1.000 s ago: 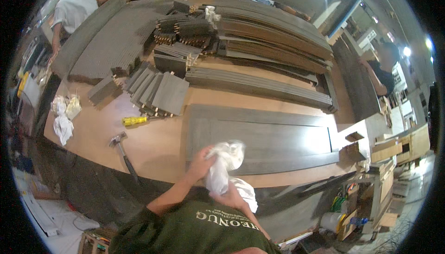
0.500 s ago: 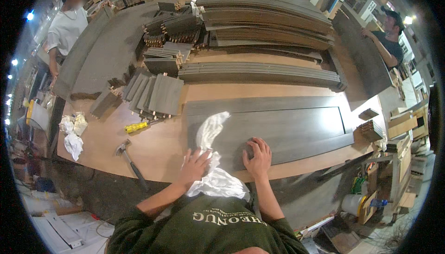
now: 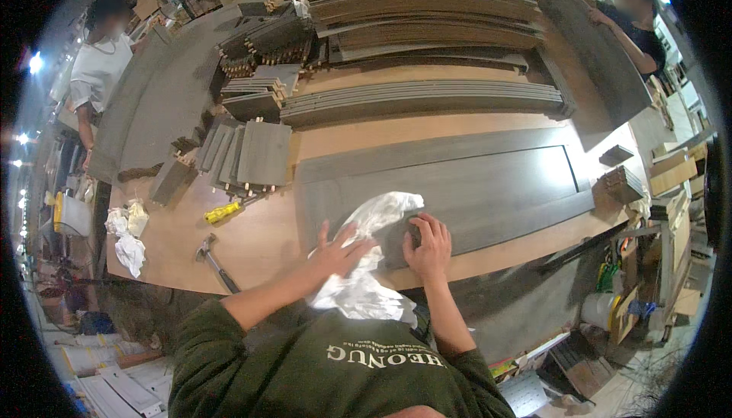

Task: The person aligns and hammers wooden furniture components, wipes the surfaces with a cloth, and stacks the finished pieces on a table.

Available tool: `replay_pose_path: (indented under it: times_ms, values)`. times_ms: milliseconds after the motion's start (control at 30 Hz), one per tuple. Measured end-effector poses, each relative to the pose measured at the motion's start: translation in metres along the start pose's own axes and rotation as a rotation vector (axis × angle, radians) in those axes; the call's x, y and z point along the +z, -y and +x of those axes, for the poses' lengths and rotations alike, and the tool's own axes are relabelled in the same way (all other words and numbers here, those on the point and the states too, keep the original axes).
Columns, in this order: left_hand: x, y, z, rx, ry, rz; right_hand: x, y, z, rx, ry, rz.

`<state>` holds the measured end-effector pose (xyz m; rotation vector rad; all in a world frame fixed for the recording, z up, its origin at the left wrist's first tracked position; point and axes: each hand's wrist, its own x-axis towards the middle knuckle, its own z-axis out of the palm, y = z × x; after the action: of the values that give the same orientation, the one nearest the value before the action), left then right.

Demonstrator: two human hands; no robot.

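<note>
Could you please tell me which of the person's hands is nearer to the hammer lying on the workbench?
The left hand. It rests on the white cloth, just right of the hammer. The right hand lies farther right on the grey door panel.

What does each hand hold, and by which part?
The left hand lies flat on the white cloth, pressing its middle. The right hand rests on the grey panel, gripping nothing.

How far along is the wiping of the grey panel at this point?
Done: cannot tell; no wiped patch stands out on the grey door panel. In hand: the left hand presses the white cloth on the panel's near left end, while the right hand rests beside it on the near edge. Left: likely the long stretch to the right, which the cloth does not reach.
</note>
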<state>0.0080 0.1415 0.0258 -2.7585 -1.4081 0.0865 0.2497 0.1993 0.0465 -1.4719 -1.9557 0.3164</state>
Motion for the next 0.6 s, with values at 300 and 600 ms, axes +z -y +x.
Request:
replay_pose_path:
  times_ms: [300, 600]
  values:
    - [-0.024, 0.004, -0.043, -0.141, 0.280, -0.291, 0.002, -0.007, -0.006, 0.005, -0.022, 0.051]
    - [0.044, -0.012, 0.000, -0.080, -0.298, 0.197, 0.002, 0.006, -0.004, -0.045, -0.082, 0.036]
